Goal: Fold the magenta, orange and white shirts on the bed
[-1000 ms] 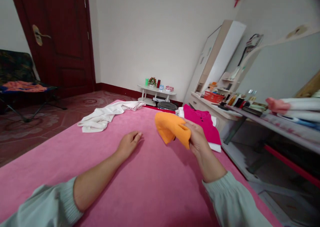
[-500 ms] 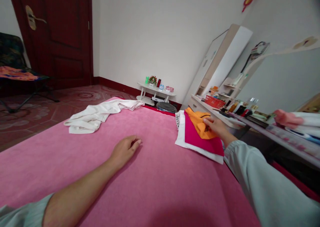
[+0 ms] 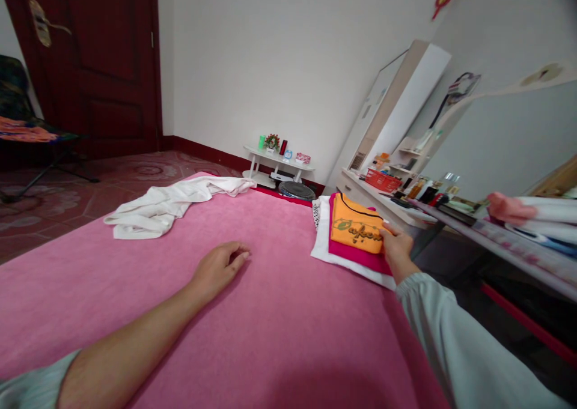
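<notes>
On the right side of the pink bed cover lies a pile of folded clothes. Its top piece is an orange T-shirt with dark lettering and a dark neckline, spread flat. Below it are a magenta garment, a white one and a black-and-white patterned one. My right hand pinches the orange T-shirt at its right edge. My left hand rests on the cover, loosely curled, with a gap between thumb and fingers and nothing in it. Farther off lies a crumpled white garment.
A dressing table with bottles and a red basket runs along the right, close to my right arm. Beyond the bed stands a low white shelf. A folding chair is at the far left, near a dark red door.
The orange T-shirt, bunched before, now lies flat with its lettering showing. My right hand has moved to its right edge. My left hand stays on the cover; the view has shifted slightly.
</notes>
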### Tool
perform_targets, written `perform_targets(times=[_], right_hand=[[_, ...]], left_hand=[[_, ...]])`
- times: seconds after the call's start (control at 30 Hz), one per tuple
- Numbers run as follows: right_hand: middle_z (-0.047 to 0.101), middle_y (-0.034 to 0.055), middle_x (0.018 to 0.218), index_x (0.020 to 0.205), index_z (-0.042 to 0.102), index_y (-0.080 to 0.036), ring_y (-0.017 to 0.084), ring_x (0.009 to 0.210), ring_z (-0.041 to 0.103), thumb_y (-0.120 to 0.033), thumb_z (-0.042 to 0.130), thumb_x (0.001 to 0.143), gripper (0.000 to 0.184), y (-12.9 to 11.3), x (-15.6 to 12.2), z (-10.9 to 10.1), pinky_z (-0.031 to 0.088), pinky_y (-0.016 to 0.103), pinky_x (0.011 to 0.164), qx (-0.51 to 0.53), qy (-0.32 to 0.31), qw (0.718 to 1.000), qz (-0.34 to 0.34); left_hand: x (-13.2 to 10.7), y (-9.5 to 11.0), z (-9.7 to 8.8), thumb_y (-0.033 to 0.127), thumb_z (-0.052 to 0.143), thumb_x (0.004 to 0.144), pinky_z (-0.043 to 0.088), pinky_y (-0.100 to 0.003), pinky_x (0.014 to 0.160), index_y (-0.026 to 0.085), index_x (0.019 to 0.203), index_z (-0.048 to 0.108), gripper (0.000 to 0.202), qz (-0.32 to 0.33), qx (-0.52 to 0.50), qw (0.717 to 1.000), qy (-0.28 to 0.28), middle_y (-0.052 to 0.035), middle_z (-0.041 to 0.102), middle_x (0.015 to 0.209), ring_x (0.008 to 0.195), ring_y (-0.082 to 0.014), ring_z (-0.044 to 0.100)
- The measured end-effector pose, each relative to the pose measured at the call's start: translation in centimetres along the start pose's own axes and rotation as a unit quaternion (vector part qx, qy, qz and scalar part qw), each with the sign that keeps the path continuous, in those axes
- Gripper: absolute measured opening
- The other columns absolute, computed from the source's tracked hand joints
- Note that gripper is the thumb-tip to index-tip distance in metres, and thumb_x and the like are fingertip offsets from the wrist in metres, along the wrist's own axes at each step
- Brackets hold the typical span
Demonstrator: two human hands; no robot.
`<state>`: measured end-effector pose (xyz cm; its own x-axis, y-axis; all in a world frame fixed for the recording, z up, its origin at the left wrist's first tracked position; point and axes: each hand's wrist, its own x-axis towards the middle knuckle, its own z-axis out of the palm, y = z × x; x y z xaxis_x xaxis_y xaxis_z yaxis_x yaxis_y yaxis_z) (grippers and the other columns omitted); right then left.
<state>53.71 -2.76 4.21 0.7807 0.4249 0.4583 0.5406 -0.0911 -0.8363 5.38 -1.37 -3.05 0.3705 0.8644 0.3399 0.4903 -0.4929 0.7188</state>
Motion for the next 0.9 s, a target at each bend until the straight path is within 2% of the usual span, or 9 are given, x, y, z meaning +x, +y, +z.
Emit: perform_targets(times=[0.07, 0.13, 0.23, 0.33, 0.4, 0.5, 0.6, 0.73, 0.9], right_hand=[[0.068, 0.0161, 0.092, 0.100, 0.070, -0.006, 0.030, 0.090, 0.064, -0.019, 0.064, 0.067, 0.037, 0.1, -0.7, -1.0, 0.050, 0.047, 0.085, -0.061, 0.003, 0.998, 0.022], [0.064, 0.0189, 0.107, 0.099, 0.071, -0.009, 0.034, 0.104, 0.058, -0.022, 0.067, 0.067, 0.035, -0.9, -1.5, -1.8, 0.043, 0.052, 0.094, -0.131, 0.000, 0.991, 0.000], [0.044, 0.0157, 0.139, 0.117, 0.064, -0.017, 0.035, 0.126, 0.040, -0.035, 0.060, 0.079, 0.043, -3.4, -3.4, -1.9, 0.033, 0.052, 0.103, -0.276, 0.011, 0.949, -0.149], [0.026, 0.0103, 0.152, 0.137, 0.045, -0.023, 0.031, 0.135, 0.027, -0.047, 0.042, 0.091, 0.052, -4.6, -5.4, -0.7, 0.027, 0.050, 0.107, -0.360, -0.024, 0.893, -0.271], [0.020, 0.0092, 0.155, 0.143, 0.035, -0.028, 0.031, 0.138, 0.022, -0.052, 0.034, 0.092, 0.056, -4.0, -6.1, 0.5, 0.023, 0.053, 0.108, -0.390, -0.111, 0.879, -0.251], [0.012, 0.0093, 0.157, 0.148, 0.023, -0.033, 0.035, 0.141, 0.015, -0.061, 0.025, 0.092, 0.062, -2.5, -5.7, 1.8, 0.019, 0.060, 0.106, -0.421, -0.246, 0.864, -0.124], [0.006, 0.0121, 0.158, 0.150, 0.017, -0.031, 0.036, 0.143, 0.010, -0.064, 0.024, 0.090, 0.068, -2.0, -4.9, 2.4, 0.018, 0.058, 0.108, -0.434, -0.298, 0.848, -0.068], [0.009, 0.0144, 0.157, 0.150, 0.015, -0.029, 0.040, 0.141, 0.011, -0.064, 0.028, 0.089, 0.072, -3.1, -6.9, 2.4, 0.016, 0.060, 0.107, -0.460, -0.265, 0.845, -0.056], [0.012, 0.0241, 0.154, 0.149, 0.020, -0.017, 0.045, 0.139, 0.011, -0.047, 0.043, 0.090, 0.070, -5.3, -13.6, 2.5, 0.020, 0.065, 0.101, -0.462, -0.160, 0.871, -0.054]], left_hand=[[0.0, -0.1, 0.1, 0.037, 0.048, 0.086, 0.047, -0.029, 0.082, 0.020, 0.101, 0.067, 0.029, -0.002, -0.001, 1.000, -0.002, -0.0053, 0.070, 0.101, 0.092, -0.0215, 0.064], [0.1, -0.2, 0.1, 0.036, 0.049, 0.085, 0.047, -0.030, 0.082, 0.019, 0.102, 0.066, 0.029, -0.003, -0.001, 1.000, -0.004, -0.0052, 0.070, 0.100, 0.091, -0.0211, 0.064], [0.1, -0.3, 0.2, 0.035, 0.050, 0.084, 0.048, -0.030, 0.082, 0.020, 0.102, 0.067, 0.029, -0.006, -0.001, 1.000, -0.004, -0.0052, 0.070, 0.100, 0.090, -0.0210, 0.064], [0.0, -0.4, 0.3, 0.034, 0.051, 0.083, 0.048, -0.030, 0.081, 0.020, 0.102, 0.067, 0.028, -0.005, -0.002, 1.000, -0.003, -0.0052, 0.070, 0.099, 0.090, -0.0210, 0.064], [0.1, -0.4, 0.3, 0.033, 0.051, 0.083, 0.048, -0.030, 0.081, 0.020, 0.103, 0.066, 0.028, -0.005, -0.001, 1.000, -0.004, -0.0050, 0.070, 0.099, 0.090, -0.0210, 0.064], [0.2, -0.4, 0.2, 0.032, 0.051, 0.083, 0.047, -0.030, 0.080, 0.020, 0.101, 0.067, 0.027, -0.001, 0.010, 1.000, -0.006, -0.0050, 0.070, 0.097, 0.089, -0.0209, 0.064], [0.2, -0.4, 0.1, 0.029, 0.050, 0.082, 0.046, -0.030, 0.080, 0.020, 0.095, 0.068, 0.024, 0.020, 0.023, 0.999, -0.008, -0.0050, 0.069, 0.096, 0.088, -0.0208, 0.063], [0.1, -0.3, 0.1, 0.027, 0.050, 0.082, 0.045, -0.030, 0.078, 0.020, 0.089, 0.068, 0.021, 0.037, 0.032, 0.999, -0.007, -0.0051, 0.069, 0.092, 0.086, -0.0202, 0.062], [-0.1, -0.1, 0.0, 0.027, 0.050, 0.083, 0.044, -0.028, 0.075, 0.019, 0.084, 0.069, 0.021, 0.045, 0.050, 0.998, -0.006, -0.0056, 0.067, 0.089, 0.083, -0.0194, 0.060]])
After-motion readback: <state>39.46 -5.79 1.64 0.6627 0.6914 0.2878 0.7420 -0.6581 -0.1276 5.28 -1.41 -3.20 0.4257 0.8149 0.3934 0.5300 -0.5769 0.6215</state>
